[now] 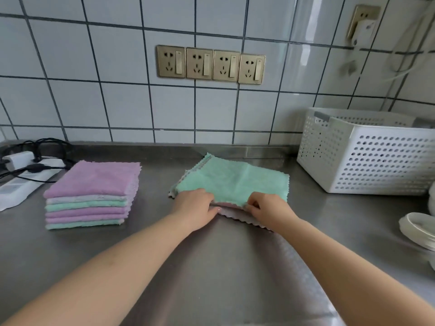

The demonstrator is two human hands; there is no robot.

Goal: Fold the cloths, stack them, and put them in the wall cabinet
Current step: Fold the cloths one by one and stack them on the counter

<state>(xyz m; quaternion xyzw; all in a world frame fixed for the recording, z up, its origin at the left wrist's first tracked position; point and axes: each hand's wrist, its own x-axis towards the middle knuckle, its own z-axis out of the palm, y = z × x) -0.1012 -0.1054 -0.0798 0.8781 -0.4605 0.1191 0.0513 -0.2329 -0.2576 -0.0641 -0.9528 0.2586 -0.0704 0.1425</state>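
At 12 o'clock from the person, mid-worktop [235, 267], a green cloth [233, 178] is lying part-folded, with a grey scalloped layer [244, 220] showing under its near edge. Left hand [196, 208] is pinching that near edge, fingers curled round the fabric. Right hand [264, 207] is doing the same just beside it, fingers curled on the hem. Judging by the grip, a fold is being worked on this piece; whether it is being lifted or pressed flat cannot be told.

Over at 10 o'clock, a stack of folded cloths [90, 196] is sitting square on the worktop, purple on top, green and purple layers alternating below, well apart from the piece in hand. So most folding is looking done.

At 2 o'clock, a white perforated basket [367, 158] is standing against the tiled wall; its contents are not visible, so more cloths may be waiting there. White plates [416, 229] are sitting at 3 o'clock, a power strip [21, 182] at 9 o'clock.

Left: finishing this fold, adding it to the stack, then moving the stack to the wall cabinet, which is not in view.
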